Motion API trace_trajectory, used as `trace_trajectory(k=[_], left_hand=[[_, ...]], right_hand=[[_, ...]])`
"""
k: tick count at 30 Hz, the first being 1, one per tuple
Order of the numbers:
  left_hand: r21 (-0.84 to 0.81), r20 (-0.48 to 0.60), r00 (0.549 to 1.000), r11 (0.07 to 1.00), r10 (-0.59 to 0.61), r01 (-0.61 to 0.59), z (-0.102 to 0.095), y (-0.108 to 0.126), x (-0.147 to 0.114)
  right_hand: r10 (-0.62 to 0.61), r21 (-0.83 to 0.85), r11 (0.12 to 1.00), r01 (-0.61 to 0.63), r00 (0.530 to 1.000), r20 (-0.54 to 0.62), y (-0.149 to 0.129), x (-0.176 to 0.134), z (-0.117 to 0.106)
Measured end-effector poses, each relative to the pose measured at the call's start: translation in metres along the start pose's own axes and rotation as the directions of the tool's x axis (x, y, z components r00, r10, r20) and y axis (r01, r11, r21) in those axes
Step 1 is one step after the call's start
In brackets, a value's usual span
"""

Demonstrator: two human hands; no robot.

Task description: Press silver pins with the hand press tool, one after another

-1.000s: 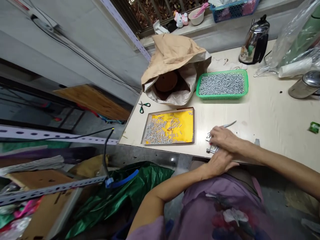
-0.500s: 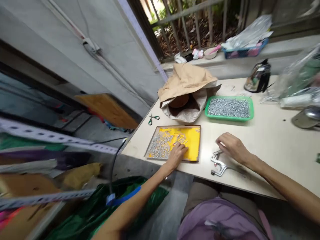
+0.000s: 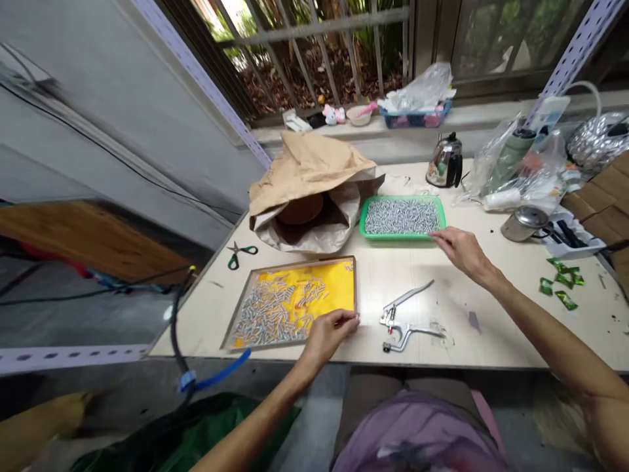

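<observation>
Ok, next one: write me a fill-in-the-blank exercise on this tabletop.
1. The right hand is at the rim of the ____ tub.
2. The left hand is by the tray, whose bottom is coloured ____.
3. The plier-like tool is held by ____ hand.

Missing words: green; yellow; neither.

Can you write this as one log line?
left hand: at corner of yellow tray, grip unclear; right hand: at corner of green basket, grip unclear; pliers: on table, unheld

no legible text, no readable numbers
</observation>
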State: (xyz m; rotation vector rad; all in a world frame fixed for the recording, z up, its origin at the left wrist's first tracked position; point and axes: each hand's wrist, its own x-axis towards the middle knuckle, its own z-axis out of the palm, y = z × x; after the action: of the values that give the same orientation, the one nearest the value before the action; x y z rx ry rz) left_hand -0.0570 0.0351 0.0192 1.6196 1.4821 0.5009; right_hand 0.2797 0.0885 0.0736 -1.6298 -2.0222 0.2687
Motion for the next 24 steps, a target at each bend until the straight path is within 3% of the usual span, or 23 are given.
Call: trace_trajectory(k=[2,4,6,10,24], left_hand=[[-0.113,0.112,0.985,0.983,-0.132,0.144,0.02,0.017,-0.005],[-0.124,0.161,0.964,0.964,-0.213,0.234,0.038,0.028,-0.005],[-0.112,0.185,0.944,0.949,-0.273,0.296,0.051,0.03,-0.004],[-0.114,0.248,0.898,0.91,-0.363,0.4,0.063,0.027,-0.003],[0.086,0.318,0.825,0.881,-0.466,0.464,0.062,0.024,0.008]], right_hand=[[-0.099,0.064,0.994,0.088,0.973,0.21,-0.017,-0.039,0.013],[-0.17,0.102,0.985,0.141,0.903,0.394,-0.03,-0.077,0.027],[-0.171,0.074,0.985,0.155,0.858,0.484,-0.038,-0.109,0.041],[-0.089,-0.038,0.992,0.123,0.867,0.49,-0.041,-0.137,0.06],[-0.121,-0.106,0.977,0.184,0.892,0.434,-0.039,-0.144,0.069]])
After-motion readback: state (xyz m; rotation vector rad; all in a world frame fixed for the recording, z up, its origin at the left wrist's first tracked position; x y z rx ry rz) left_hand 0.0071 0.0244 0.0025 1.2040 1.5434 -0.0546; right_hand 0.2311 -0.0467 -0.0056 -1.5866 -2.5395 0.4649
